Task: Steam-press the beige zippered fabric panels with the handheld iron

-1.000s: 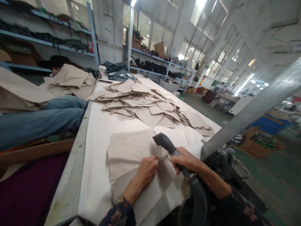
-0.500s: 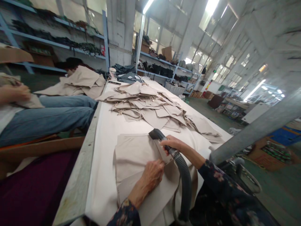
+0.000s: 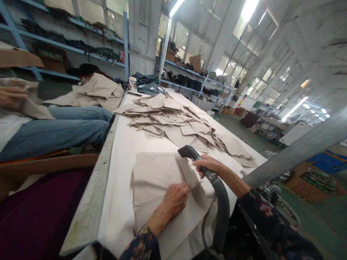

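My right hand [image 3: 207, 165] grips the black nozzle [image 3: 189, 151] of a vacuum hose [image 3: 221, 202]. Its tip hovers at the upper right edge of the beige fabric pieces [image 3: 155, 169] laid in front of me. My left hand [image 3: 175, 198] is closed in a pinch at a beige fabric flap [image 3: 194, 185], whose edge stands up off the layers below. The fingertips are partly hidden behind the knuckles. The grey ribbed hose curves down past the table's near right side.
Farther up the white table [image 3: 121, 141] lies a heap of beige fabric pieces [image 3: 173, 115], some with metal zipper parts. At left, a person in jeans [image 3: 67, 130] handles beige cloth. A slanted metal post [image 3: 292, 148] stands at right. A box with dark purple cloth [image 3: 46, 209] is lower left.
My right hand has moved the nozzle to the right, off the fabric's middle. At my left hand the flap's edge is now lifted, and white table shows beside it.
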Demonstrator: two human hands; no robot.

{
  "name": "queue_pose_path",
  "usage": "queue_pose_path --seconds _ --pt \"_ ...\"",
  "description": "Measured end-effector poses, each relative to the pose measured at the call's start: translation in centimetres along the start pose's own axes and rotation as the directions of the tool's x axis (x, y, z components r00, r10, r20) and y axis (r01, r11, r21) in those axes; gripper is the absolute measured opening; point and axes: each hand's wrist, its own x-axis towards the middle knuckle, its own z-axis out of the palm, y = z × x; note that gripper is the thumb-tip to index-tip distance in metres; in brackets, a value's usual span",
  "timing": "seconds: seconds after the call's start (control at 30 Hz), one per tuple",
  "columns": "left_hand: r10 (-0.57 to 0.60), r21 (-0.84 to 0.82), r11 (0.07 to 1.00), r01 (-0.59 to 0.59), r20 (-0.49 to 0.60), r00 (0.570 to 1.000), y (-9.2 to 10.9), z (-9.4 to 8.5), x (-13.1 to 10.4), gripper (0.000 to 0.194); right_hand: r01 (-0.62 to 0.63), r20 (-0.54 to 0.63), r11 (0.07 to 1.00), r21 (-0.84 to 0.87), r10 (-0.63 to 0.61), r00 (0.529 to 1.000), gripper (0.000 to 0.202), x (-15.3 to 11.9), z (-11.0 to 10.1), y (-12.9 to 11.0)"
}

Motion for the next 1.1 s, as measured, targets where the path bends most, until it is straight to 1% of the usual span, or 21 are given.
queue_pose_path --seconds 0.1,0.17,0.27,0.33,0.37,0.43,0.57,0.63,0.7,0.8,0.9,0.97,1.03,1.1 --pt "0.007 0.003 1.000 -0.007 -0.015 1.000 0.0 -0.1 0.0 0.022 -0.002 0.066 1.000 -0.031 0.004 0.998 0.025 0.8 1.6 0.7" --pt "0.007 -0.003 1.000 -0.007 -0.006 1.000 0.0 -0.2 0.0 0.022 0.007 0.073 0.999 -0.041 -0.004 0.997 0.025 1.8 2.3 0.9" --pt "0.002 -0.009 1.000 -0.002 0.002 1.000 0.0 -0.2 0.0 0.024 0.019 0.038 0.999 -0.032 -0.018 0.999 0.024 2.5 2.3 0.9" --pt "-0.007 0.002 1.000 0.007 -0.005 1.000 0.0 -0.1 0.0 0.025 0.012 0.008 1.000 -0.015 -0.012 1.000 0.024 1.6 1.7 1.1" --pt "-0.012 0.012 1.000 0.012 -0.009 1.000 0.0 0.0 0.0 0.025 0.004 -0.006 1.000 -0.004 -0.004 1.000 0.024 0.6 1.2 1.2" --pt "-0.018 0.033 0.999 0.018 -0.013 1.000 0.0 0.1 0.0 0.027 -0.010 -0.039 1.000 0.022 0.011 0.999 0.024 -2.2 0.3 1.6" --pt "-0.028 0.076 0.997 0.029 -0.011 1.000 0.2 0.1 -0.1 0.029 -0.040 -0.107 0.998 0.048 0.045 0.993 0.027 -9.7 -0.6 3.2" --pt "-0.034 0.091 0.995 0.035 -0.009 0.999 0.4 0.0 -0.1 0.030 -0.043 -0.129 0.998 0.041 0.048 0.990 0.030 -13.3 -0.4 4.6" --pt "-0.043 0.094 0.995 0.044 -0.013 0.999 0.5 -0.1 -0.1 0.030 -0.038 -0.175 0.997 0.064 0.049 0.983 0.030 -16.6 0.1 6.3" --pt "-0.056 0.097 0.994 0.058 -0.025 0.998 0.7 -0.1 -0.2 0.031 -0.029 -0.243 0.994 0.107 0.054 0.969 0.025 -20.6 1.5 8.9" --pt "-0.054 0.117 0.991 0.057 -0.027 0.998 0.8 -0.2 -0.2 0.031 -0.042 -0.223 0.993 0.111 0.066 0.973 0.024 -23.5 3.2 10.8" --pt "-0.057 0.127 0.990 0.059 -0.022 0.998 0.8 -0.2 -0.2 0.032 -0.049 -0.211 0.992 0.115 0.073 0.975 0.022 -24.6 4.2 11.3" --pt "-0.062 0.130 0.989 0.064 -0.018 0.998 0.9 -0.2 -0.1 0.032 -0.052 -0.197 0.991 0.121 0.075 0.977 0.021 -24.9 4.9 11.4" --pt "-0.069 0.131 0.989 0.070 -0.017 0.997 0.9 -0.2 -0.1 0.032 -0.056 -0.175 0.989 0.137 0.080 0.981 0.019 -24.6 5.3 11.3"
